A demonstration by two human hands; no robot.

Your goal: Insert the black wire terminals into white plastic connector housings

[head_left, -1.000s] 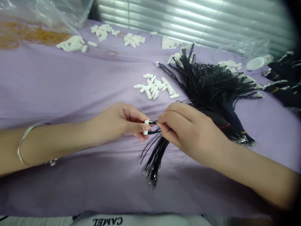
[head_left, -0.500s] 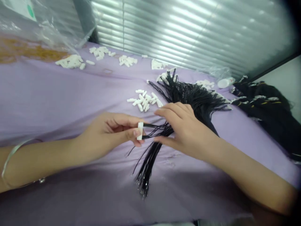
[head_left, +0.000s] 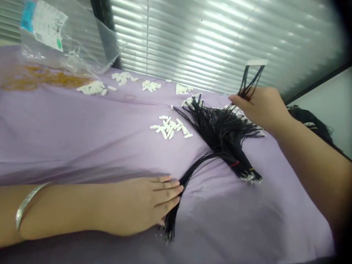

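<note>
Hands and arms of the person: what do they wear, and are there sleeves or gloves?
No sleeves or gloves show: both forearms are bare. The left hand has a thin silver bangle at its wrist. The right hand carries no ring, watch or bracelet that can be seen.

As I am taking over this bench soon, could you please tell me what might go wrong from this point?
The right hand holds the wired connector by its leads close over the fanned wire bundle; they could snag or tangle there. The left hand lies on the loose wire ends, whose metal tips might bend.
</note>
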